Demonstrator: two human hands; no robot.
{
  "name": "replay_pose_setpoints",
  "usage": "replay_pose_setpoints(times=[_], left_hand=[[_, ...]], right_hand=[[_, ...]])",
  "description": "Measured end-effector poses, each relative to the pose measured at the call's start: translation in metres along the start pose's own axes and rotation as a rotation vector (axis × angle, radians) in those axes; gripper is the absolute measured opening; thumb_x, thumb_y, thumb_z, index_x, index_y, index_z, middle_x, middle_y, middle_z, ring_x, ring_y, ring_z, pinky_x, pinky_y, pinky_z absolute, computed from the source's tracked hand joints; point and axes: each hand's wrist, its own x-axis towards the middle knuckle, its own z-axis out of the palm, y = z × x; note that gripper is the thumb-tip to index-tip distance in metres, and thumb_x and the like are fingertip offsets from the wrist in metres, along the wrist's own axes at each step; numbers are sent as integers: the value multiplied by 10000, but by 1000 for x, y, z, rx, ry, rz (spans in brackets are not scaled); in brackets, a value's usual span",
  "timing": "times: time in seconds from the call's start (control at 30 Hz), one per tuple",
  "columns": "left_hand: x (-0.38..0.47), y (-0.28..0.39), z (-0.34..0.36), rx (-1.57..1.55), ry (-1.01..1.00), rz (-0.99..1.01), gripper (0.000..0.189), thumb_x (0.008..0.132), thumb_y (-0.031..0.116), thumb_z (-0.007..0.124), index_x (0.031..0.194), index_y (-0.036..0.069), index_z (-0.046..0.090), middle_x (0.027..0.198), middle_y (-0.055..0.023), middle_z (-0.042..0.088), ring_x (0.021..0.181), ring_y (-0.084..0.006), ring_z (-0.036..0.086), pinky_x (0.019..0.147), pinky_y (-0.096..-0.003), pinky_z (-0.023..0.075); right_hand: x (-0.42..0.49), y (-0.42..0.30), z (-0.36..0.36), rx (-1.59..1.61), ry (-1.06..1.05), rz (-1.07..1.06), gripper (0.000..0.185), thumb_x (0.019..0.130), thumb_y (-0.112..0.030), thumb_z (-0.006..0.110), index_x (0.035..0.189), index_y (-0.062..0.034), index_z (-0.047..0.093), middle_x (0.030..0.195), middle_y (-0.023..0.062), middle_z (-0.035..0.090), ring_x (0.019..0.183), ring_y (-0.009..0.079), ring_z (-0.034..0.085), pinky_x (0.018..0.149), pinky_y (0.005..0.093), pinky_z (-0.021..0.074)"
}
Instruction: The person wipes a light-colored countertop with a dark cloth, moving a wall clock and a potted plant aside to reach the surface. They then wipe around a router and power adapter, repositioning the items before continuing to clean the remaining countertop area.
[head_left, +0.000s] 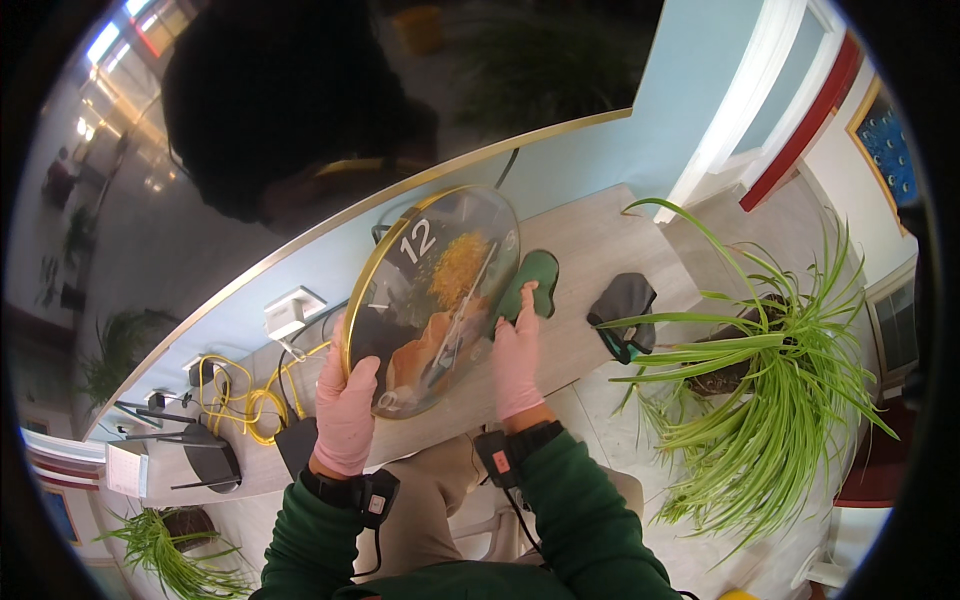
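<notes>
A round clock (442, 307) with a gold rim, a floral picture and large white numerals stands tilted on the wood-grain table. My left hand (349, 405), in a pink glove, grips its left rim, thumb over the front. At the clock's right edge, my right hand (519, 360), also gloved in pink, has its fingers along a green cloth pad (534, 285). The pad's lower end lies against or close to the rim; its exact contact cannot be told. A crumpled dark grey cloth item (622, 315) lies farther right on the table.
Along the wall at left are a black router (206, 457), coiled yellow cable (262, 412), a black box (298, 448) and a white socket (295, 311). A dark glossy panel (480, 82) hangs above. Spider plants (772, 405) spread beside the table's right end.
</notes>
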Motion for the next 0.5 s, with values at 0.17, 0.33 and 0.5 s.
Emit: replay_pose_setpoints(times=[0.17,0.33,0.5], left_hand=[[0,-3,2,5,10,8,616,972,-35,560,1564,68,425,1253,67,580,939,-19,487,832,-163,410],[0,-2,4,-12,18,25,617,975,-36,553,1568,68,418,1286,56,578,966,-23,495,861,-169,411],[0,-2,0,-72,-25,7,590,996,-18,532,1568,56,410,1309,46,568,974,-27,486,885,-171,412]], right_hand=[[-53,10,7,1,-20,118,690,912,80,520,1562,15,301,1581,286,332,1408,398,401,1165,404,325],[-113,-26,11,-131,-137,157,724,898,81,566,1560,15,279,1545,307,356,1410,430,384,1168,451,308],[-127,-103,1,-157,-427,-400,587,814,59,621,1392,33,523,1307,269,527,1207,462,520,1044,484,426]])
